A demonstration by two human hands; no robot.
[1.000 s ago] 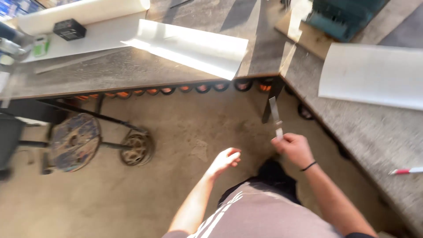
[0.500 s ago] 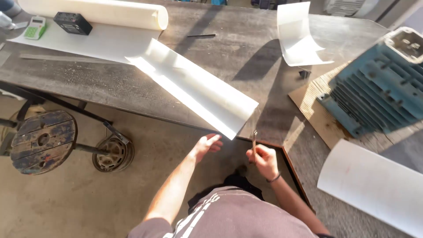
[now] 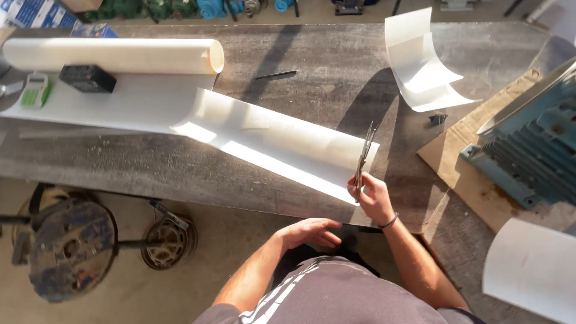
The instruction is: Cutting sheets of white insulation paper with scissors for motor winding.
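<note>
My right hand [image 3: 373,197] grips thin metal scissors [image 3: 363,156] upright at the table's [image 3: 324,90] near edge, blades pointing away, over the long curled white paper sheet's [image 3: 270,141] end. My left hand [image 3: 309,231] hangs empty, fingers loose, below that edge.

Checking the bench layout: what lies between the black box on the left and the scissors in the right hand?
The head view shows only the long curled white sheet between the black box and the scissors.

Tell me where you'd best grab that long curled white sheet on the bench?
Take the sheet by its near long edge, coming from the person's side. That edge overhangs nothing but curls up off the table, so fingers slip under; the right hand with scissors is already there.
</note>
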